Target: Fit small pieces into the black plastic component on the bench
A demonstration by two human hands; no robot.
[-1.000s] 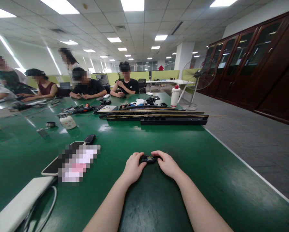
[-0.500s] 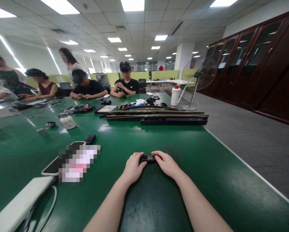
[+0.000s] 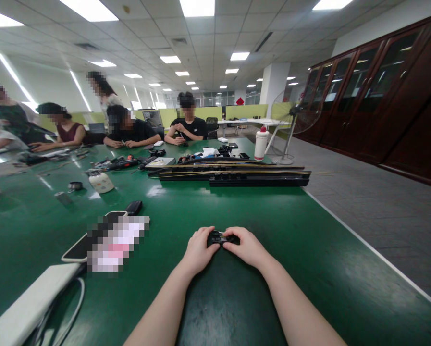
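Note:
A small black device (image 3: 217, 238) with a lighter, metallic-looking middle lies low over the green table (image 3: 294, 230), between my two hands. My left hand (image 3: 200, 247) grips its left end, thumb at the near side and fingers over the far side. At the right end, my right hand (image 3: 245, 245) holds it in a pinch, thumb along the near edge and fingers on top. The fingers cover both ends of the device, and its exact kind is too small to make out.
Long black rails (image 3: 260, 179) with thin rods lie across the table ahead. To the left are a phone (image 3: 92, 240), a white box-like thing (image 3: 33, 300) with cables, and a jar (image 3: 102, 182). A white bottle (image 3: 261, 144) stands farther back. Several people sit across the table.
My right hand has closed in on the device's right end, its thumb now along the near edge. My left hand has kept its grip in nearly the same place.

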